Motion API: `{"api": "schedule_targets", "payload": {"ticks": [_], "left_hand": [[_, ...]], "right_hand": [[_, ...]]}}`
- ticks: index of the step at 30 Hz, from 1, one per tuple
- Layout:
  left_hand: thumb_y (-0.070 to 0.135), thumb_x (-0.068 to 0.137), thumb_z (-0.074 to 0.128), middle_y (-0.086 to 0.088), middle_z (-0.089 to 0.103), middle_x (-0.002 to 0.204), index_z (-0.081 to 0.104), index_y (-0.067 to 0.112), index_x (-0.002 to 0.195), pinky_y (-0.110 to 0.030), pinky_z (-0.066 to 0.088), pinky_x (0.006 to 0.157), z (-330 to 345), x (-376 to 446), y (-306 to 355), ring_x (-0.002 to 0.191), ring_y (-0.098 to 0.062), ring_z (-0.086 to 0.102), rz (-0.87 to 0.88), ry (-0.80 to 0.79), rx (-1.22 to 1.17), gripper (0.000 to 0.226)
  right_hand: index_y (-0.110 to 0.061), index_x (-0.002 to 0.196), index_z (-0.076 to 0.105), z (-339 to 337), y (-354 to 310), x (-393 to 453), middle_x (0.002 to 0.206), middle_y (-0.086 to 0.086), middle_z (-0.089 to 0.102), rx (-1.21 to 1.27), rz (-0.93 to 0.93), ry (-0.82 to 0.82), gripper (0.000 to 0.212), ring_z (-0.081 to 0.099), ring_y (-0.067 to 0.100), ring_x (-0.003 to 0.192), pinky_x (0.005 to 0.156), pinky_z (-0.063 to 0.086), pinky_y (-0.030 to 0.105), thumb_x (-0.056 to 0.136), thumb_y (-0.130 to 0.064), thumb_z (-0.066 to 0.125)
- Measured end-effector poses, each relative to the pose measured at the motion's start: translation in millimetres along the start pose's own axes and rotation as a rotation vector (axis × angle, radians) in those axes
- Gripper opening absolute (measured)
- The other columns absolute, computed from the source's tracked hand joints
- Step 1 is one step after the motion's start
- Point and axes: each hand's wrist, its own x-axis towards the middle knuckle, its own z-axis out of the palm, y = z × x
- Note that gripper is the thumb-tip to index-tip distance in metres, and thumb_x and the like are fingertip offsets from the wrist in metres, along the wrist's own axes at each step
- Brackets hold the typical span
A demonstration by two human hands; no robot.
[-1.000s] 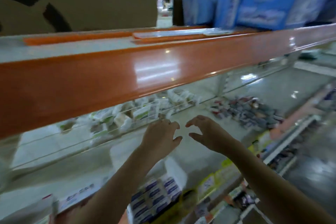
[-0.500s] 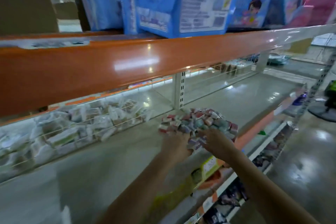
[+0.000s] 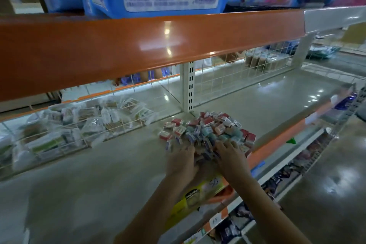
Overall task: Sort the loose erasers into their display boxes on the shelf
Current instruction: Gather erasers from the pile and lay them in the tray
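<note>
Both hands are in at the near edge of the eraser pile [image 3: 206, 130], probably to rake it together before sorting. Left hand [image 3: 181, 161] and right hand [image 3: 230, 157] lie palm-down side by side, fingertips dug into the loose erasers; blur hides whether they grip any, cannot tell. The pile sits on the grey shelf [image 3: 99, 174] just past the fingertips, near its orange front lip. No display boxes visible. Left of the fingers, bagged stock lies in a wire basket [image 3: 65, 134]. Beyond, the wire back grid [image 3: 237, 73].
</note>
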Motion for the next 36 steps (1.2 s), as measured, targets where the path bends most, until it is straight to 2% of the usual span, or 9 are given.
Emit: {"api": "schedule_targets", "payload": {"ticks": [2,7,9,13,16,20,24,28,36], "left_hand": [[0.031,0.084,0.059,-0.002,0.058,0.120,0.052,0.020,0.116,-0.035,0.047,0.087,-1,-3,-1,0.106,-0.023,0.055,0.002,0.030,-0.051,0.035],[0.029,0.084,0.059,0.000,0.054,0.125,0.051,0.024,0.124,-0.034,0.048,0.085,-2,-10,-9,0.109,-0.021,0.053,0.046,0.095,-0.095,0.041],[0.031,0.083,0.062,0.004,0.058,0.120,0.052,0.030,0.124,-0.032,0.049,0.083,-4,-17,-17,0.106,-0.018,0.054,0.042,0.133,-0.169,0.042],[0.031,0.085,0.062,0.007,0.064,0.101,0.063,0.030,0.111,-0.026,0.045,0.076,-22,-40,-35,0.094,-0.012,0.056,0.025,0.248,-0.299,0.026],[0.032,0.086,0.060,0.009,0.065,0.097,0.066,0.029,0.105,-0.021,0.039,0.072,-40,-60,-52,0.091,-0.010,0.055,-0.006,0.312,-0.309,0.019],[0.030,0.087,0.059,0.010,0.064,0.101,0.064,0.029,0.107,-0.021,0.039,0.078,-62,-92,-85,0.096,-0.010,0.052,-0.118,0.366,-0.265,0.021],[0.030,0.087,0.059,0.012,0.062,0.101,0.063,0.032,0.107,-0.020,0.038,0.080,-80,-133,-117,0.095,-0.007,0.051,-0.230,0.419,-0.225,0.020],[0.030,0.086,0.062,0.016,0.060,0.100,0.063,0.032,0.107,-0.013,0.031,0.074,-98,-179,-150,0.095,-0.004,0.048,-0.317,0.444,-0.204,0.021],[0.031,0.085,0.064,0.022,0.055,0.096,0.063,0.033,0.104,-0.004,0.030,0.076,-128,-266,-228,0.097,0.000,0.046,-0.401,0.396,-0.200,0.019]], "right_hand": [[-0.016,0.131,0.045,2,2,0,0.127,0.003,0.052,0.057,-0.024,0.020,0.036,0.041,0.022,0.119,0.094,0.036,0.029,0.096,-0.023,0.045],[-0.016,0.120,0.056,-1,-1,-2,0.118,0.001,0.055,0.247,-0.077,0.054,0.029,0.047,0.019,0.110,0.085,0.036,0.024,0.092,-0.025,0.054],[-0.015,0.114,0.060,-3,-8,-3,0.111,0.001,0.056,0.340,-0.101,0.044,0.026,0.049,0.019,0.105,0.082,0.037,0.023,0.089,-0.025,0.058],[-0.013,0.109,0.063,-7,-27,-2,0.103,-0.003,0.052,0.455,-0.191,-0.008,0.024,0.051,0.010,0.095,0.081,0.039,0.014,0.085,-0.015,0.064],[-0.016,0.110,0.064,-8,-49,1,0.100,-0.010,0.048,0.520,-0.260,-0.051,0.026,0.056,0.010,0.096,0.078,0.037,0.007,0.085,-0.011,0.065],[-0.016,0.104,0.067,-11,-93,0,0.093,-0.014,0.050,0.617,-0.374,-0.085,0.020,0.054,0.003,0.084,0.072,0.038,0.001,0.084,-0.010,0.066],[-0.019,0.095,0.069,-16,-143,-6,0.089,-0.013,0.054,0.684,-0.534,-0.114,0.021,0.057,0.004,0.078,0.075,0.043,0.008,0.078,-0.007,0.071],[-0.022,0.094,0.069,-22,-196,-18,0.090,-0.013,0.055,0.710,-0.649,-0.129,0.021,0.058,0.006,0.079,0.075,0.045,0.013,0.078,-0.009,0.071],[-0.025,0.097,0.067,-19,-297,-58,0.089,-0.016,0.052,0.670,-0.769,-0.180,0.019,0.051,0.005,0.086,0.072,0.036,0.006,0.081,-0.014,0.069]]}}
